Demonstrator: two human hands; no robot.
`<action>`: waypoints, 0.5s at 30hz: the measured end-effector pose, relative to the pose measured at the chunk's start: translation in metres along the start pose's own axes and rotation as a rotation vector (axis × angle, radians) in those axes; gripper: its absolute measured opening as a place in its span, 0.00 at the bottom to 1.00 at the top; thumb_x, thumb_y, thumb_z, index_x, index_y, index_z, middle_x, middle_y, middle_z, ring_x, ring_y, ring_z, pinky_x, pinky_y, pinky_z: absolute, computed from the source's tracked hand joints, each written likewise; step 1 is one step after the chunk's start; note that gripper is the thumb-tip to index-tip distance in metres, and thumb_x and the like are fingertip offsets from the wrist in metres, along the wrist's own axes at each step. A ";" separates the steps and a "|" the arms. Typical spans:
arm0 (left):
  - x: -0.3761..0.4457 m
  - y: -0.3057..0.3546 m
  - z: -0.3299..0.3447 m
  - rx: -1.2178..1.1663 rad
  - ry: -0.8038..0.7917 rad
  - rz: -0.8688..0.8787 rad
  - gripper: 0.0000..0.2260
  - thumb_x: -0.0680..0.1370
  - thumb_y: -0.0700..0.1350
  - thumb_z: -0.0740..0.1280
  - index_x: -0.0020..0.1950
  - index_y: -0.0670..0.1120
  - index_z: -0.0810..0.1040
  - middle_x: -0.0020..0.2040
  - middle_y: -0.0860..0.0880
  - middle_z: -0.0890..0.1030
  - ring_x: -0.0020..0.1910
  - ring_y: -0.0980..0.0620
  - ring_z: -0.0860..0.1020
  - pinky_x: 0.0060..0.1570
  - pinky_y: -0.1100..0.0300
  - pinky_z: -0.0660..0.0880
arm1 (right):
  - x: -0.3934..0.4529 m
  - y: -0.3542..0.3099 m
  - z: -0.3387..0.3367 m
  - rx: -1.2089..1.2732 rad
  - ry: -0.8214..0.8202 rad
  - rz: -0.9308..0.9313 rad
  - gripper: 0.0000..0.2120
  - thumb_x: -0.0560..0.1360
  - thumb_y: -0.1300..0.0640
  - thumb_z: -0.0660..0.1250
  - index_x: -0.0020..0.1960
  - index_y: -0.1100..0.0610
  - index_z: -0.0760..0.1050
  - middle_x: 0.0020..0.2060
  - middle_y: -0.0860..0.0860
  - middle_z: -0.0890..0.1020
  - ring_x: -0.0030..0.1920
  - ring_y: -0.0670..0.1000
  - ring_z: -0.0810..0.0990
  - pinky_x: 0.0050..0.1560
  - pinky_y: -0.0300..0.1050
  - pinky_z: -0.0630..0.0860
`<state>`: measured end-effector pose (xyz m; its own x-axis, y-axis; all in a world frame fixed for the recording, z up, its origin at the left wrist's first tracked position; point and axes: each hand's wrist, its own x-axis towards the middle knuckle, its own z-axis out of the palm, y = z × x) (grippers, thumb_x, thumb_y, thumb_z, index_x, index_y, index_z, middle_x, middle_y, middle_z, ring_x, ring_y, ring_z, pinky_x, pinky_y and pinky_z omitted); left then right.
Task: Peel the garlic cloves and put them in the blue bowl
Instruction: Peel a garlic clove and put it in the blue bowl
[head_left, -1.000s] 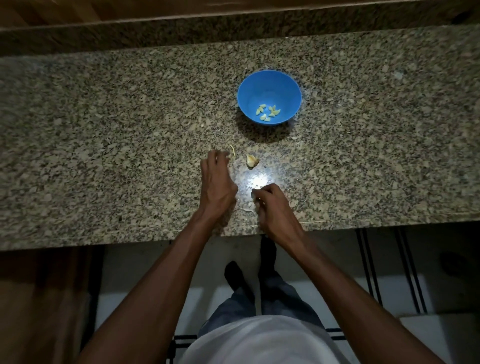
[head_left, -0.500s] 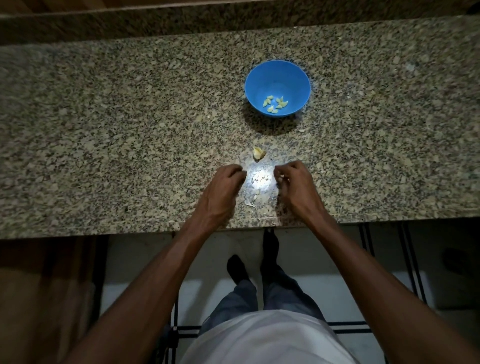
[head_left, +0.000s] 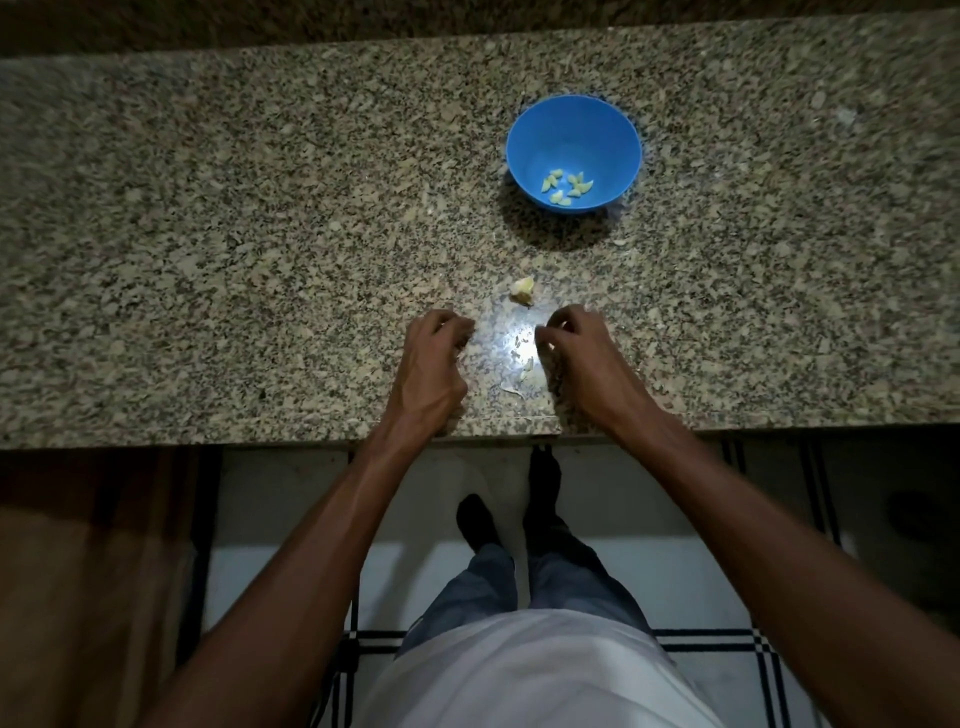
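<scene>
Several peeled cloves (head_left: 566, 187) already lie in the blue bowl (head_left: 524, 140) at upper centre, one unpeeled clove (head_left: 522, 291) waits mid-frame just beyond both hands, left hand (head_left: 428, 364) and right hand (head_left: 582, 358) curled, contents hidden, so picking it up seems next.

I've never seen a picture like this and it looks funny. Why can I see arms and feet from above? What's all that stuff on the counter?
The camera sits on a person's head and looks down, so you see their own arms and feet. They stand at a speckled stone counter. The left hand and right hand have curled fingers; whether they hold anything is too hard to tell. Between them lie bits of garlic skin. Just beyond sits a garlic piece, and farther back a blue bowl with peeled cloves inside.
</scene>
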<state>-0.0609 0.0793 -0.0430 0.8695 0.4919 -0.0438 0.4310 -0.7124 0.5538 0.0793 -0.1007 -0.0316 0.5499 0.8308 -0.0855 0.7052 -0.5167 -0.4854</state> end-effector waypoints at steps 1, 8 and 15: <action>-0.003 -0.002 -0.001 0.002 0.009 -0.018 0.27 0.71 0.24 0.65 0.68 0.40 0.79 0.65 0.44 0.76 0.66 0.44 0.69 0.63 0.54 0.72 | -0.006 0.001 0.003 0.013 -0.022 -0.015 0.15 0.80 0.66 0.70 0.66 0.60 0.79 0.63 0.55 0.74 0.61 0.57 0.74 0.56 0.48 0.77; -0.018 0.005 -0.001 -0.018 -0.041 -0.076 0.27 0.71 0.26 0.63 0.69 0.41 0.75 0.64 0.42 0.70 0.64 0.45 0.67 0.58 0.52 0.74 | -0.020 -0.005 -0.001 0.094 0.040 0.150 0.16 0.74 0.75 0.66 0.59 0.66 0.82 0.57 0.60 0.76 0.55 0.59 0.76 0.49 0.51 0.78; -0.026 0.022 -0.002 -0.275 0.026 -0.186 0.30 0.72 0.22 0.63 0.72 0.41 0.75 0.62 0.47 0.72 0.61 0.51 0.74 0.53 0.80 0.69 | -0.023 -0.030 0.012 0.226 0.028 0.169 0.18 0.78 0.73 0.64 0.66 0.64 0.79 0.56 0.56 0.74 0.51 0.57 0.77 0.45 0.52 0.79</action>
<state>-0.0740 0.0517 -0.0280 0.7742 0.6158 -0.1463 0.4974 -0.4490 0.7423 0.0400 -0.1022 -0.0259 0.6656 0.7292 -0.1587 0.4869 -0.5855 -0.6482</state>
